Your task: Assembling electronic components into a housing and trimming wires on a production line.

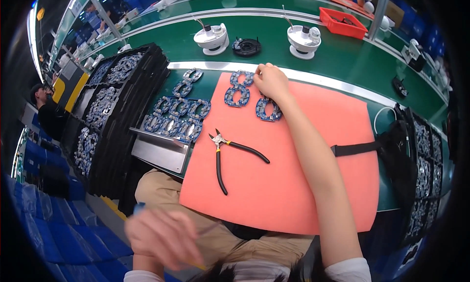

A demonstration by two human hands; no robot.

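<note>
On the pink mat (254, 194), my right hand (273, 82) is closed over the upper part of a blue figure-eight circuit board (268, 110); only its lower ring shows clearly. Just left of it lies a second board (236, 96) of the same shape. My left hand (161, 237) is smeared by motion above my lap, near the mat's lower left corner. A bit of blue shows by its knuckles, but I cannot make out what it holds. Diagonal cutters (219, 142) with black handles lie on the mat, jaws and handles spread.
Several circuit boards (169, 123) lie left of the mat, behind a metal plate (159, 152). Stacked black trays (105, 106) of boards stand further left. Two white round housings (211, 40), a black round part (246, 46) and a red bin (342, 22) are at the back.
</note>
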